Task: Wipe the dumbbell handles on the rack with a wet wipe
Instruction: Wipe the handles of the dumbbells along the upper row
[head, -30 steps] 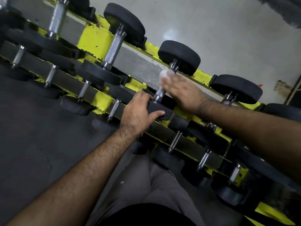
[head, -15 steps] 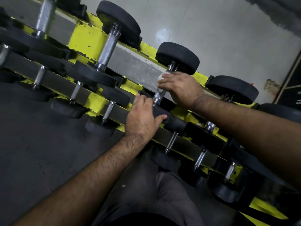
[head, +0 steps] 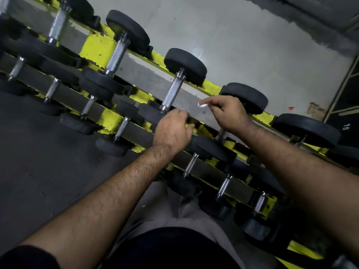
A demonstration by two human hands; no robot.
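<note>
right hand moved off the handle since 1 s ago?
Yes. The right hand, pinching the wipe, has left the handle it was wiping and now sits to that handle's right, toward the next dumbbell.

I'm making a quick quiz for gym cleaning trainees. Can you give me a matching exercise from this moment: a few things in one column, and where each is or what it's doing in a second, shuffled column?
Things:
1. wet wipe
2. left hand
3. right hand
4. dumbbell handle

States:
A. bare, with no hand on it
B. pinches something white, held off the handle
C. a small white wad at the fingertips
D. rests at the front rail of the rack, by the near black weight

Pairs: 1-C, 2-D, 3-B, 4-A
</note>
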